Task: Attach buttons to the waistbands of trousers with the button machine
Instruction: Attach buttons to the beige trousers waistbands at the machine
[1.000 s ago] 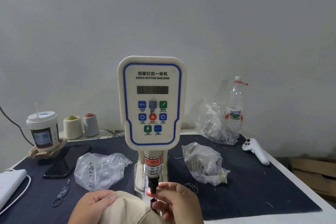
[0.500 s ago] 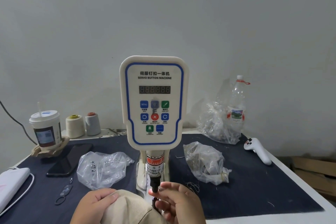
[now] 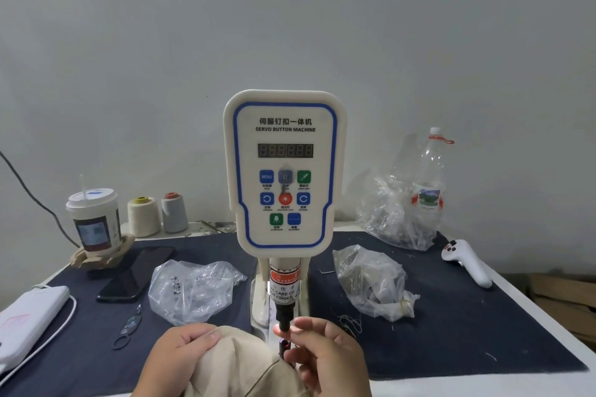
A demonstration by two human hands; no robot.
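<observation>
The cream servo button machine (image 3: 285,171) stands at the middle of the table, its black punch head (image 3: 285,319) pointing down. Beige trousers (image 3: 238,364) lie bunched under it at the bottom edge. My left hand (image 3: 180,354) grips the cloth on the left. My right hand (image 3: 325,354) sits at the punch, thumb and fingers curled around a small dark part (image 3: 283,346) just below the tip; a red light glows there. Whether it is a button I cannot tell.
Clear plastic bags lie left (image 3: 193,290), right (image 3: 374,284) and back right (image 3: 396,219) of the machine. A cup (image 3: 93,219), thread cones (image 3: 143,216), phone (image 3: 135,274), power bank (image 3: 29,313), bottle (image 3: 430,177) and white controller (image 3: 467,263) ring the dark mat (image 3: 467,332).
The view has shifted slightly. Both hands stay at the punch with the trousers; my right fingers have adjusted a little around the small part.
</observation>
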